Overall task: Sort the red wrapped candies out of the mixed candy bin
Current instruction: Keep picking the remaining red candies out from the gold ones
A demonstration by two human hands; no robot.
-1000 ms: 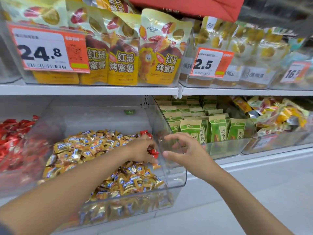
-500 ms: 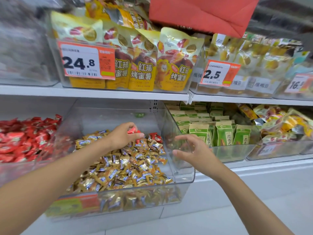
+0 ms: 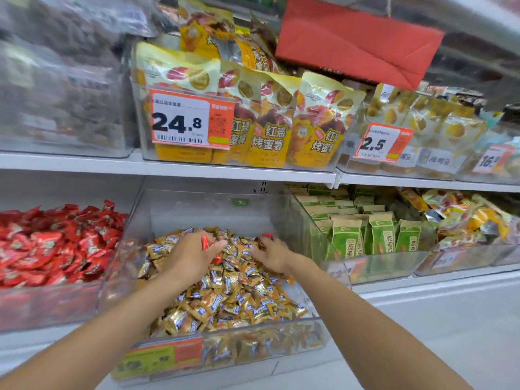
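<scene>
A clear plastic bin (image 3: 305,235) on the lower shelf holds a heap of gold wrapped candies (image 3: 239,291). My left hand (image 3: 191,254) hovers over the heap with its fingers curled round red wrapped candies (image 3: 206,244). My right hand (image 3: 271,253) reaches into the back right of the heap, fingers down among the wrappers. A red wrapped candy (image 3: 266,235) shows just beyond its fingertips; I cannot tell whether the fingers pinch it.
Left of the mixed bin stands a bin full of red wrapped candies (image 3: 53,246). To the right is a bin of green packets (image 3: 374,235). Yellow snack bags (image 3: 267,119) with a 24.8 price tag (image 3: 191,119) fill the shelf above.
My right hand has moved from the bin's right wall down into the candy heap. My left hand still grips red candies and has shifted slightly. The camera has turned left and nearer.
</scene>
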